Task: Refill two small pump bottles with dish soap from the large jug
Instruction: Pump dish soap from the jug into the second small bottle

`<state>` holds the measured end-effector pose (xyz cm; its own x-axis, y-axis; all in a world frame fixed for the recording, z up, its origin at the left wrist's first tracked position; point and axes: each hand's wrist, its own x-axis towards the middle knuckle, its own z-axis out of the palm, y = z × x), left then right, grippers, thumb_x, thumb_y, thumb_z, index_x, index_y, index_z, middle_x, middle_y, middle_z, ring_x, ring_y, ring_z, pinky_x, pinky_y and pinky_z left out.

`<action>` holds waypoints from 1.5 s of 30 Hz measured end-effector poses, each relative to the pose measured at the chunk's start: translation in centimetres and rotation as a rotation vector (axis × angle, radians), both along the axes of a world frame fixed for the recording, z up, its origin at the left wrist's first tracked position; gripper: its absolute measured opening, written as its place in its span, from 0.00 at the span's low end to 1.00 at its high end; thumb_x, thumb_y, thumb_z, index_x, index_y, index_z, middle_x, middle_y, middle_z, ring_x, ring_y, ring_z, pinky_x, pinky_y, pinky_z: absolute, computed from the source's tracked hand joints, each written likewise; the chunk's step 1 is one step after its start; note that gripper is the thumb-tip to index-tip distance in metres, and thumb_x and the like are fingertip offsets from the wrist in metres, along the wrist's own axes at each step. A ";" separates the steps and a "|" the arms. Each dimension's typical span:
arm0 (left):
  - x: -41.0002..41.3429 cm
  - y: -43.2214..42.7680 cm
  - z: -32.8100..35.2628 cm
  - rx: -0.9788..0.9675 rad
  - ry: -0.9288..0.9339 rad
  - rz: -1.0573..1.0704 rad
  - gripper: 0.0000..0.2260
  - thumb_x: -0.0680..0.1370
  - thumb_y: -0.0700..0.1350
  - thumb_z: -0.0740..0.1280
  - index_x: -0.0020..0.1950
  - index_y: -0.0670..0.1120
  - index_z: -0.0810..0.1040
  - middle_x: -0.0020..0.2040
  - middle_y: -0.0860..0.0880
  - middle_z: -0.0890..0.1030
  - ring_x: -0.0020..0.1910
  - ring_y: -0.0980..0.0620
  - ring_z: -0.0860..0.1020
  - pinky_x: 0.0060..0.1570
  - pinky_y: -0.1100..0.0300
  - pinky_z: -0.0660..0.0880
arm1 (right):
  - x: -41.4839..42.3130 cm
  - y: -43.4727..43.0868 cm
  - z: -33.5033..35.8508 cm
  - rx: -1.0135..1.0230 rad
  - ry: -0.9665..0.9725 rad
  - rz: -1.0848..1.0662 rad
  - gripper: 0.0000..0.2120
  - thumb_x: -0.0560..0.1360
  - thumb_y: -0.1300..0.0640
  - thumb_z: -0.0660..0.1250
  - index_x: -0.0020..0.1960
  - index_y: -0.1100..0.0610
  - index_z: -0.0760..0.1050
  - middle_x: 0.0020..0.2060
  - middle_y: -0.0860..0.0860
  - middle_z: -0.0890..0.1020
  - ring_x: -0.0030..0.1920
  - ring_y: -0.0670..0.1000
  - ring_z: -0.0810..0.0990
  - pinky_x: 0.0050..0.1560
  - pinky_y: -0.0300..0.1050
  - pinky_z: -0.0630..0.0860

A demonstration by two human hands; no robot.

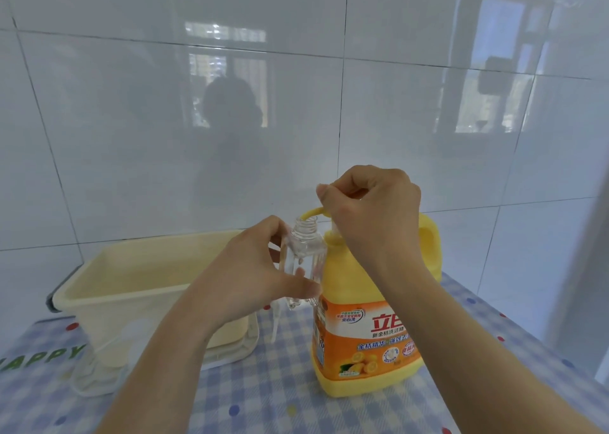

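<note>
A large yellow jug (365, 334) with an orange label stands on the table at centre right. Its yellow pump spout (309, 213) curves left over the open neck of a small clear bottle (304, 255). My left hand (263, 275) holds that bottle upright against the jug's left side. My right hand (372, 209) is closed over the jug's pump head, hiding it. A white pump tube (276, 321) lies on the table just below the small bottle. A second clear bottle (99, 367) lies at the lower left, partly behind my left forearm.
A cream plastic tub (131, 288) sits on the table at the left, on a matching lid. The table wears a blue checked cloth (263, 400) with coloured dots. A white tiled wall (230, 104) rises right behind the table.
</note>
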<state>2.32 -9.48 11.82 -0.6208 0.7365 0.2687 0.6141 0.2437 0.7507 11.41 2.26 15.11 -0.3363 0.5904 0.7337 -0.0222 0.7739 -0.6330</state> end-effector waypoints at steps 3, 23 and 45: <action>-0.1 0.1 -0.1 0.004 0.000 -0.003 0.23 0.61 0.51 0.81 0.50 0.53 0.75 0.50 0.58 0.81 0.48 0.58 0.82 0.42 0.54 0.83 | 0.0 0.2 0.1 0.005 -0.018 0.012 0.09 0.71 0.56 0.72 0.33 0.57 0.80 0.28 0.47 0.81 0.33 0.46 0.79 0.39 0.43 0.76; -0.7 -0.1 -0.3 -0.065 0.050 -0.001 0.22 0.59 0.49 0.82 0.45 0.55 0.73 0.45 0.58 0.80 0.47 0.56 0.80 0.42 0.61 0.74 | -0.5 0.3 -3.0 0.124 0.090 0.014 0.10 0.71 0.57 0.72 0.33 0.58 0.77 0.31 0.47 0.78 0.38 0.49 0.75 0.43 0.40 0.69; -1.2 0.0 -0.5 -0.091 0.066 -0.003 0.26 0.57 0.52 0.81 0.49 0.55 0.73 0.48 0.56 0.82 0.47 0.53 0.81 0.51 0.48 0.79 | -0.6 0.2 -3.5 0.132 0.095 -0.006 0.10 0.71 0.59 0.73 0.32 0.57 0.76 0.30 0.47 0.77 0.38 0.49 0.74 0.41 0.41 0.70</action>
